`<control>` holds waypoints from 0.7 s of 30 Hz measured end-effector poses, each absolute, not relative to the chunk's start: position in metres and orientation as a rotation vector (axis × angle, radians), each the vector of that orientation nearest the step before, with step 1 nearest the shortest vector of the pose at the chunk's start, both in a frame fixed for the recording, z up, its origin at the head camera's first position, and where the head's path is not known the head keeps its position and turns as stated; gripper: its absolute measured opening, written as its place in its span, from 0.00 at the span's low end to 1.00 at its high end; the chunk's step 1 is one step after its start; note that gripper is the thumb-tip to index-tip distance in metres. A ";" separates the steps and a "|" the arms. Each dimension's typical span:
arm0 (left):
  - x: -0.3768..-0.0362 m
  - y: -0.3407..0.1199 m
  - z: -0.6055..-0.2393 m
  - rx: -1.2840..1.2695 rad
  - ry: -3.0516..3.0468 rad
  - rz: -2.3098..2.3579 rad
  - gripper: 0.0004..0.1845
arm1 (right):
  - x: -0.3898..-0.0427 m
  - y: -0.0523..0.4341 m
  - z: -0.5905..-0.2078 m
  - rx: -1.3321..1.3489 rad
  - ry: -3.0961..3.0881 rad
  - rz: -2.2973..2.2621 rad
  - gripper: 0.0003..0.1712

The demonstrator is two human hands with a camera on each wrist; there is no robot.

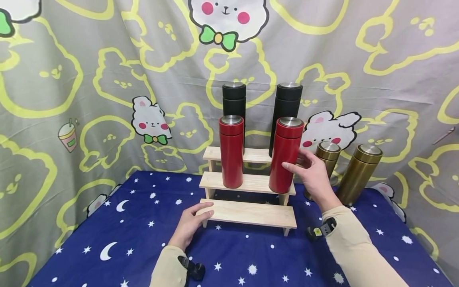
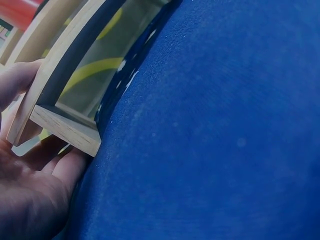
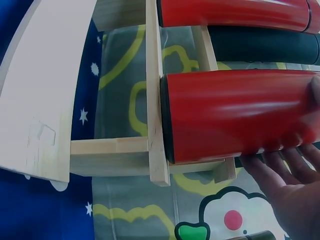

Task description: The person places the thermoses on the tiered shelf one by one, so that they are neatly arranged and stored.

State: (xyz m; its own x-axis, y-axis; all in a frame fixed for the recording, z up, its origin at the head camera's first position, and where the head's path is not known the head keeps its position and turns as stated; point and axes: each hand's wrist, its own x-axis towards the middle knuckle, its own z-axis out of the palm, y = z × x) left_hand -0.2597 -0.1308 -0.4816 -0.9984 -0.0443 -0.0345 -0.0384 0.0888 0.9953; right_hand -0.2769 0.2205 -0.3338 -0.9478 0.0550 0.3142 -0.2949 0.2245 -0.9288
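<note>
Bunny curtain point(image 1: 107, 87) behind, right hand point(image 1: 315, 173) gripping red flask point(image 1: 285, 157) at right end of middle shelf point(image 1: 256, 184), left hand point(image 1: 190, 223) holding bottom shelf point(image 1: 251, 212); probably placing, gentle release next

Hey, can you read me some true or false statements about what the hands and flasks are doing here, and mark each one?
1. The right hand grips a red flask. True.
2. That flask lies on its side. False: it is about upright, at the middle shelf.
3. The left hand holds the left end of the bottom shelf. True.
4. Two flasks stand on that shelf. False: no flask is on it.
5. Two gold flasks stand right of the wooden rack. True.
</note>
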 end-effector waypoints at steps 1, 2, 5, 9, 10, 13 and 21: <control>-0.260 -0.131 -0.482 0.087 -2.313 -2.118 0.19 | -0.277 0.221 -0.334 0.233 -2.218 1.790 0.43; -0.260 -0.131 -0.482 0.088 -2.310 -2.121 0.19 | -0.277 0.221 -0.334 0.242 -2.215 1.795 0.43; -0.261 -0.130 -0.482 0.095 -2.304 -2.129 0.19 | -0.277 0.222 -0.335 0.270 -2.205 1.815 0.44; -0.261 -0.130 -0.482 0.079 -2.311 -2.128 0.20 | -0.276 0.224 -0.336 0.279 -2.212 1.824 0.44; -0.261 -0.130 -0.482 0.079 -2.313 -2.128 0.20 | -0.276 0.225 -0.336 0.281 -2.214 1.827 0.44; -0.260 -0.130 -0.482 0.083 -2.313 -2.130 0.20 | -0.273 0.228 -0.337 0.290 -2.223 1.823 0.43; -0.253 -0.129 -0.465 0.108 -2.315 -2.174 0.19 | -0.263 0.238 -0.343 0.288 -2.271 1.746 0.39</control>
State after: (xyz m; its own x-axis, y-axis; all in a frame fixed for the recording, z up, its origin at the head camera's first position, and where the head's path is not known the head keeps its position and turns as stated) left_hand -0.2532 -0.1293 -0.4646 -0.9970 -0.0250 -0.0729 -0.0743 0.0615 0.9953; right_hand -0.2628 0.2385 -0.3430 -0.9459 0.0025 0.3245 -0.3130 0.2575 -0.9142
